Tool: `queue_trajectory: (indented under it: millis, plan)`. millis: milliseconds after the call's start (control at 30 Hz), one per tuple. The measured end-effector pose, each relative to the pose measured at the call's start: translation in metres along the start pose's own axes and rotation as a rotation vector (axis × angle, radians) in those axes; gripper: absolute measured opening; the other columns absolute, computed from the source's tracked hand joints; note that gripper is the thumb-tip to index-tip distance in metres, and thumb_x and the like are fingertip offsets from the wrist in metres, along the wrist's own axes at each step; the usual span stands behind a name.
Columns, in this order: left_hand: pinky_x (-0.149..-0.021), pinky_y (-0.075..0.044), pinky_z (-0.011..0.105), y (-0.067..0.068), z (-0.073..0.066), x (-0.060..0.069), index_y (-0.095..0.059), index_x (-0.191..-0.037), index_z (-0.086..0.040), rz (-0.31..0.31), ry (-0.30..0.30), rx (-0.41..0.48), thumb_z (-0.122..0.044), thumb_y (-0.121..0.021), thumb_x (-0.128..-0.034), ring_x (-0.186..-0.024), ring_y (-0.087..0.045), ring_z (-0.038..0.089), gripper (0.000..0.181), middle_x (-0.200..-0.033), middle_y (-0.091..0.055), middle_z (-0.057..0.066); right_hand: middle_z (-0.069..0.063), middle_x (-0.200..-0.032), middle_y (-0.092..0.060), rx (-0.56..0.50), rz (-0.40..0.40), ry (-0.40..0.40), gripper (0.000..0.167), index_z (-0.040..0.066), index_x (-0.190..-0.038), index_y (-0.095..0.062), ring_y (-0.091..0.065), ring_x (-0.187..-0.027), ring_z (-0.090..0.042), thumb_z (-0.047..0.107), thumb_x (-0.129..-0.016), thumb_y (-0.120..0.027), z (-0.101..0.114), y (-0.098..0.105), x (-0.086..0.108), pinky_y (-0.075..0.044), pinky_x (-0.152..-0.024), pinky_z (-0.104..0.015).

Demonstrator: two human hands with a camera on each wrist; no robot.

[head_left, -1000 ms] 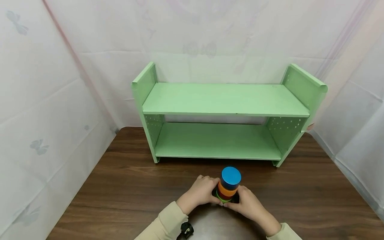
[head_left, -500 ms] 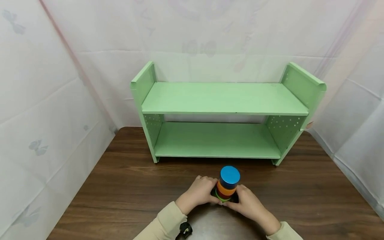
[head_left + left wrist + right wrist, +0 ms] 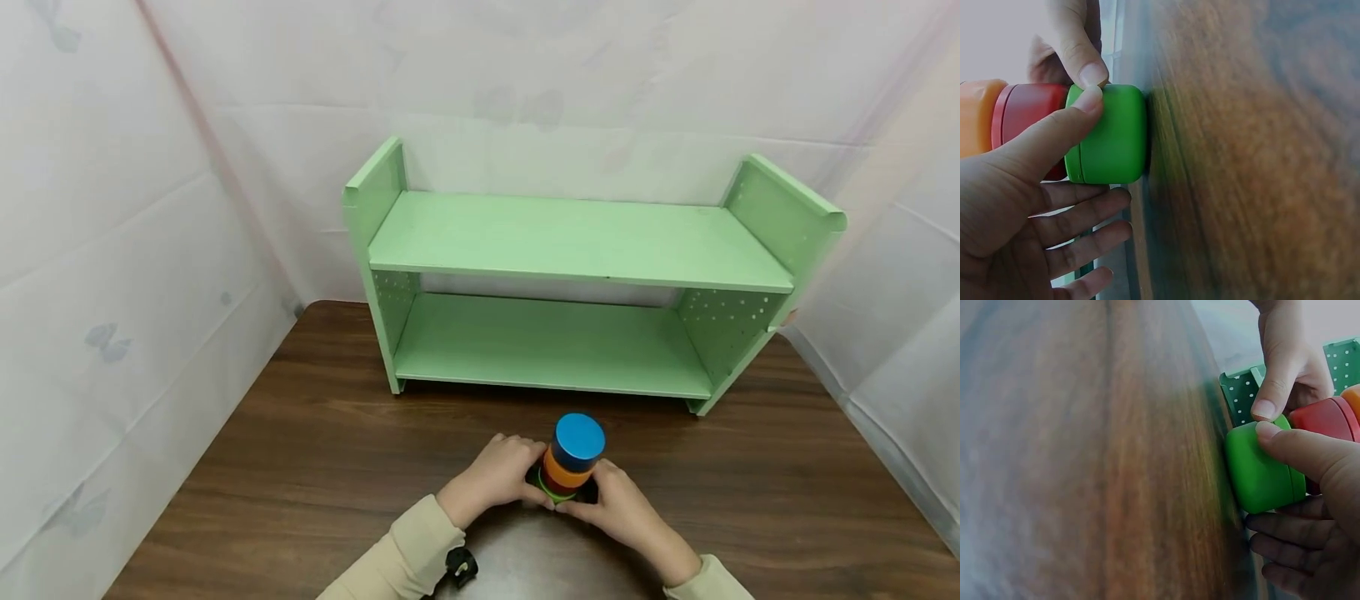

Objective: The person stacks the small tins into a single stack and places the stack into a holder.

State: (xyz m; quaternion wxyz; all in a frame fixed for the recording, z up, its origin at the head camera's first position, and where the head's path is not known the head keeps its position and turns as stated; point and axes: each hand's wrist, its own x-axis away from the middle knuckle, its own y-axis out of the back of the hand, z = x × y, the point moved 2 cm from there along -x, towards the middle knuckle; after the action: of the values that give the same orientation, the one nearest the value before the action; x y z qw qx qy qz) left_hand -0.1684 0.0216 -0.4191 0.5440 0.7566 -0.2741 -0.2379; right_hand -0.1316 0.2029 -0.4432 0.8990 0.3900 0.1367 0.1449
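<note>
A stack of small round lidded containers stands on the table in front of the shelf. Its blue container (image 3: pixel 579 438) is on top, with an orange container (image 3: pixel 975 119) under it, then a red container (image 3: pixel 1032 112). At the bottom a green container (image 3: pixel 1116 134) touches the tabletop. My left hand (image 3: pixel 497 472) holds the green container from the left, thumb on its near side and the other fingers spread beyond. From the right, my right hand (image 3: pixel 621 507) grips the same container. Both thumb tips meet on its near side in the wrist views.
A green two-tier shelf (image 3: pixel 551 383) stands on the dark wooden table (image 3: pixel 300 467), just behind the stack. Pale printed cloth (image 3: pixel 142 333) hangs at the back and both sides. A black device (image 3: pixel 461 567) sits at the left wrist.
The head view has shifted and tilted slightly, so the shelf appears a little farther right. Both hands and the stack stay in place with the same hold.
</note>
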Motion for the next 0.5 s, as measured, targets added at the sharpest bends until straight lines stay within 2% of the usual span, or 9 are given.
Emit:
queue_trajectory:
  millis: [200, 500]
  plan:
    - [-0.087, -0.049, 0.037, 0.0022, -0.0019, 0.0024, -0.065, -0.114, -0.015, 0.017, 0.006, -0.003, -0.05, -0.08, -0.0693, -0.093, -0.064, 0.011, 0.058, -0.1, -0.07, -0.005, -0.004, -0.114, -0.064, 0.031, -0.021, 0.029, 0.054, 0.013, -0.119, -0.06, -0.063, -0.103, -0.025, 0.033, -0.074, -0.081, 0.0026, -0.0008, 0.0014, -0.052, -0.085, -0.045]
    - [-0.079, -0.048, 0.032, 0.0018, -0.0011, 0.0037, -0.066, -0.101, -0.017, -0.007, -0.003, 0.013, -0.049, -0.081, -0.069, -0.085, -0.063, 0.007, 0.048, -0.091, -0.069, -0.008, -0.001, -0.112, -0.065, 0.042, -0.009, 0.04, 0.051, 0.016, -0.117, -0.061, -0.064, -0.101, -0.021, 0.034, -0.074, -0.081, 0.0042, 0.0007, 0.0005, -0.053, -0.083, -0.04]
